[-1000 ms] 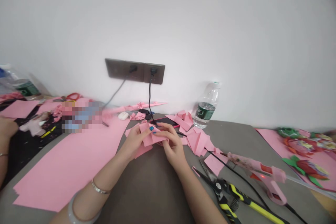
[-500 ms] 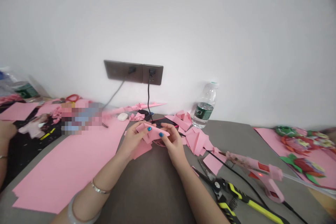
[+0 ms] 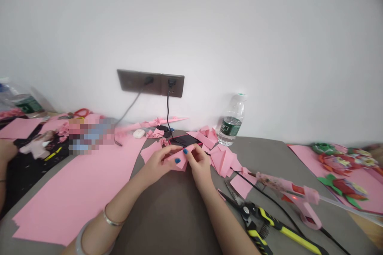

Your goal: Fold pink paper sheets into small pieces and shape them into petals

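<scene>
A small folded piece of pink paper (image 3: pixel 181 165) is held between both hands over the middle of the grey table (image 3: pixel 167 215). My left hand (image 3: pixel 160 163) pinches its left side, with the thumb on top. On the paper's right side, my right hand (image 3: pixel 199 163) grips the upper edge between thumb and fingers. Just behind the hands lies a dark phone (image 3: pixel 185 140) with a pink edge. Folded pink pieces (image 3: pixel 223 160) rest right of my right hand, and another pink sheet (image 3: pixel 149 150) is behind my left hand.
Large pink sheets (image 3: pixel 74 191) cover the left side. At right are black-and-yellow shears (image 3: pixel 247 210), a pink glue gun (image 3: pixel 299 195) with a lit red light and a cable, and paper flowers (image 3: pixel 348 189). A bottle (image 3: pixel 231 121) stands by the wall. Someone's hand (image 3: pixel 7 151) is far left.
The pink paper has been turned and lowered slightly, and now shows a smaller folded face. Both hands have shifted, uncovering the phone and the pink sheet behind them.
</scene>
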### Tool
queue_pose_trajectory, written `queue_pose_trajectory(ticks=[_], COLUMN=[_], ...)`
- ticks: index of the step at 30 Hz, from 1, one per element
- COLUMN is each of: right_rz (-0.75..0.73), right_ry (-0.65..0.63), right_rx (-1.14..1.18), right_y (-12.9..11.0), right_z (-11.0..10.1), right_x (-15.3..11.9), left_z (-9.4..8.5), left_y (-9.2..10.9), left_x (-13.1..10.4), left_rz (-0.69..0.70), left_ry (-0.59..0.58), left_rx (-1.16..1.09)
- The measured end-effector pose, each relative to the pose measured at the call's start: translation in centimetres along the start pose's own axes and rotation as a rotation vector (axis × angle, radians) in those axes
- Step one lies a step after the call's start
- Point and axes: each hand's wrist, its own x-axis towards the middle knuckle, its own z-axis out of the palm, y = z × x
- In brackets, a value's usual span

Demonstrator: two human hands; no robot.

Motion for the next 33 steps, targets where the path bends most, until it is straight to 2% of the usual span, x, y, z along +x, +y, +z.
queue_pose_trajectory(ticks=[4, 8, 14, 26, 30, 33], right_rz=[-0.031, -0.047, 0.016, 0.07, 0.103, 0.109], right_ry=[-0.051, -0.046, -0.029, 0.019, 0.011, 0.012], right_rx=[-0.023, -0.019, 0.014, 0.058, 0.078, 0.087], right_y=[-0.01, -0.3, -0.59, -0.6, -0.59, -0.63], right_z=[0.11, -0.02, -0.12, -0.15, -0.06, -0.01], right_x=[-0.11, -0.08, -0.08, -0.04, -0.08, -0.09], left_z=[0.18, 0.3, -0.01, 0.1, 0.07, 0.08], left_y=[-0.01, 0.27, 0.9, 0.86, 0.84, 0.71], left_x=[0.09, 0.14, 0.31, 0.02, 0.05, 0.03], left_rz=[-0.036, -0.032, -0.016, -0.025, -0.048, -0.086], left_ry=[0.017, 0.033, 0.066, -0.027, -0.087, -0.065], left_rx=[0.044, 0.042, 0.151, 0.209, 0.141, 0.078])
